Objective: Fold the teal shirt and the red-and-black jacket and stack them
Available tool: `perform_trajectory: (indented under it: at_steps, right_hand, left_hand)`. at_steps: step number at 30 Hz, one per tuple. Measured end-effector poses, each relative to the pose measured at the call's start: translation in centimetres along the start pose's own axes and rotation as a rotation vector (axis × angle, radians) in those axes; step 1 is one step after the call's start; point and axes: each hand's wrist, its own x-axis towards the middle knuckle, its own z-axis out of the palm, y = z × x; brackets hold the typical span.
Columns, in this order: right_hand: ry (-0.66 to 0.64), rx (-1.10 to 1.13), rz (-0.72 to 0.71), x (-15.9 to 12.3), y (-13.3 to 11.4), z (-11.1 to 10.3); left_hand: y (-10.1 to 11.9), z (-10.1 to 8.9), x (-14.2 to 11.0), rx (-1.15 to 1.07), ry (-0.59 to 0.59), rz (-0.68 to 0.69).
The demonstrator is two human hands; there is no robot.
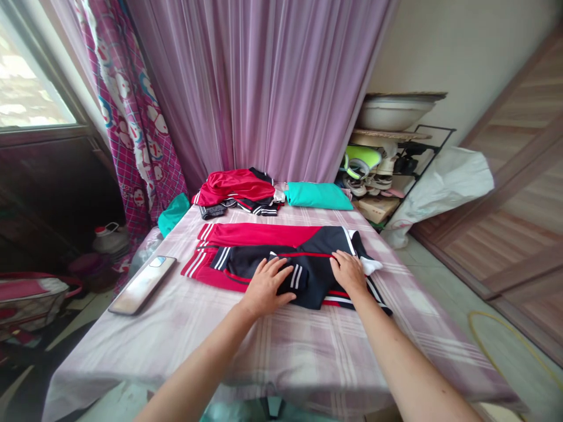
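Note:
A red and navy track jacket (pixel 264 234) with white stripes lies flat on the table, its sleeves folded inward across the body. My left hand (pixel 269 285) rests on a navy sleeve near its striped cuff, fingers spread and pressing down. Flat on the navy part by the white-edged collar end lies my right hand (pixel 349 271), its fingers stretched out. Neither hand grips the cloth. A bit of white cloth (pixel 372 265) pokes out at the jacket's right end.
A checked cloth covers the table (pixel 185 346). A phone (pixel 143 285) lies at the left. Behind the jacket are a red and navy clothing pile (pixel 235 186) and a folded teal cloth (pixel 317 196). A shoe rack (pixel 387 176) stands back right, beside a white bag (pixel 457 176).

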Motion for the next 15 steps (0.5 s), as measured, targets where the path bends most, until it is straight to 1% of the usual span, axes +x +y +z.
perform_trajectory:
  at_steps: [2, 4, 6, 8, 10, 12, 14, 15]
  right_hand:
    - [0.016, 0.017, -0.003, 0.0, 0.1, 0.1]
    - [0.034, 0.030, -0.006, -0.1, 0.1, 0.2]
    - [0.050, 0.041, -0.006, -0.1, 0.0, 0.4]
    - [0.065, 0.051, 0.001, 0.0, 0.1, 0.4]
    - [0.092, 0.062, 0.005, 0.4, 0.2, 0.3]
    - [0.141, 0.082, -0.003, 1.2, 0.4, -0.2]
    - [0.185, 0.106, -0.003, 2.3, 0.5, -0.9]
    - [0.191, 0.117, 0.006, 2.8, 0.6, -1.3]
  left_hand:
    - [0.9, 0.1, 0.7, 0.031, -0.074, 0.017]
    - [1.3, 0.1, 1.4, 0.046, -0.120, -0.019]
    - [1.3, -0.1, 2.0, 0.037, -0.133, -0.059]
    - [1.0, -0.9, 2.4, 0.010, -0.104, -0.100]
    - [0.3, -2.4, 2.7, -0.016, -0.022, -0.198]
    - [-1.1, -4.7, 3.1, -0.025, 0.106, -0.359]
    - [-3.4, -7.4, 3.7, -0.034, 0.254, -0.519]
    - [-4.9, -8.7, 3.9, -0.055, 0.337, -0.563]
